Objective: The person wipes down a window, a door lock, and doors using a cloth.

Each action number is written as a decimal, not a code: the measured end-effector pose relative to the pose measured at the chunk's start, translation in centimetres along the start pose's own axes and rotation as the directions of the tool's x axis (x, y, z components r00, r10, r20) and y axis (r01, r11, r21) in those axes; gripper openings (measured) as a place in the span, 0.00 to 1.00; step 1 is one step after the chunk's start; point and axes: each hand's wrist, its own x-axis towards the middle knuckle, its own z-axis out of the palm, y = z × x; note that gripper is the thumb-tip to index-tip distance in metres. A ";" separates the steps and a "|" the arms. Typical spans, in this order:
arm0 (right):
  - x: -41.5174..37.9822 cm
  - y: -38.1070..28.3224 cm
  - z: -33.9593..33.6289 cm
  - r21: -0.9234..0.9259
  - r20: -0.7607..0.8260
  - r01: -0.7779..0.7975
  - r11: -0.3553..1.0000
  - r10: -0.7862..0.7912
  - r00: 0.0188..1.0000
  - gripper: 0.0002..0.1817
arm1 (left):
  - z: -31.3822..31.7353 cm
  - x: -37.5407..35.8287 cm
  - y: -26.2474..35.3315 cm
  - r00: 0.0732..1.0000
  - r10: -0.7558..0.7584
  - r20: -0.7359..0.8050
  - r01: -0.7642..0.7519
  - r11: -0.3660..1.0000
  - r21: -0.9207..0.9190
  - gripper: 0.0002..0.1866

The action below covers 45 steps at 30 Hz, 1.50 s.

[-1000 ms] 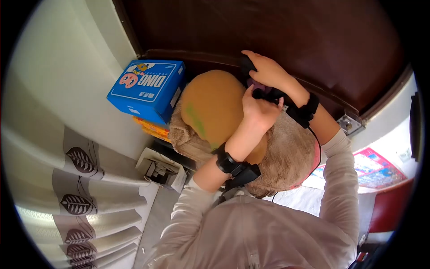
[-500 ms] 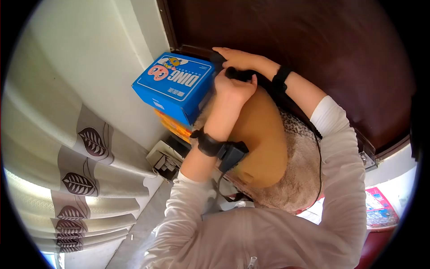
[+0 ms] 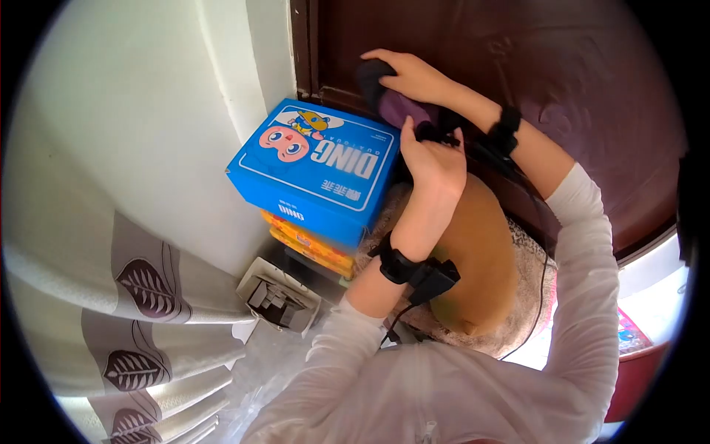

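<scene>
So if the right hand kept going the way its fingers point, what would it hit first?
The right hand lies on a dark cloth bundle, fingers pointing left. Going straight on, it would probably meet the dark door frame first, then the white wall. Depth is hard to judge.

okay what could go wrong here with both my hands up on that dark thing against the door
Both the left hand and right hand are busy with the dark bundle, so nothing steadies the big plush cushion; it might slump. The blue DING box overhangs the orange boxes beneath, and a nudge could tip it. The black cable hanging from the wrist could snag.
</scene>
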 end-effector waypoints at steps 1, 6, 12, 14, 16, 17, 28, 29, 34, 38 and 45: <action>1.2 0.1 1.0 -0.089 -0.046 0.075 0.993 -0.080 0.996 0.24 | -0.2 0.5 0.5 0.998 0.036 0.053 -0.036 0.999 -0.001 0.23; 6.3 0.1 6.2 -0.413 0.145 0.102 0.905 -0.045 0.988 0.19 | 0.3 1.8 2.5 0.979 0.178 0.099 -0.185 0.980 0.067 0.28; 7.7 -0.1 7.2 -0.487 0.210 0.145 0.861 -0.046 0.977 0.14 | -1.9 4.8 3.6 0.970 0.176 0.170 -0.183 0.983 0.026 0.27; 7.4 0.1 6.9 -0.514 0.227 0.105 0.851 0.017 0.974 0.14 | -2.0 5.1 3.8 0.976 0.166 0.143 -0.173 0.984 0.035 0.25; 5.6 -0.1 5.8 -0.549 0.248 0.132 0.825 0.010 0.969 0.12 | -2.0 4.4 3.2 0.985 0.086 0.149 -0.096 0.994 0.058 0.22; 4.2 0.1 4.9 -0.546 0.245 0.147 0.825 -0.010 0.969 0.10 | -3.9 5.4 2.5 0.973 0.076 0.220 -0.116 0.977 0.177 0.22; -15.5 3.6 -4.4 -0.614 0.232 0.004 0.789 0.175 0.957 0.06 | -3.6 -5.0 -10.4 0.901 -0.374 -0.220 0.410 0.900 0.150 0.24; -17.7 3.9 -5.2 -0.608 0.194 -0.028 0.793 0.183 0.964 0.06 | -4.3 -5.4 -11.6 0.889 -0.414 -0.195 0.446 0.880 0.164 0.23; -27.2 4.2 -8.8 -0.633 0.041 -0.184 0.752 0.269 0.962 0.06 | -6.2 -7.7 -19.1 0.851 -0.450 -0.270 0.520 0.796 0.310 0.19; -33.9 3.7 -11.9 -0.717 0.030 -0.345 0.606 0.522 0.853 0.12 | -8.5 -8.7 -24.0 0.763 -0.555 -0.332 0.647 0.673 0.359 0.17; -47.1 3.8 -16.3 -0.791 -0.182 -0.427 0.438 0.498 0.848 0.17 | -14.7 -9.4 -34.5 0.643 -0.610 -0.463 0.766 0.508 0.394 0.15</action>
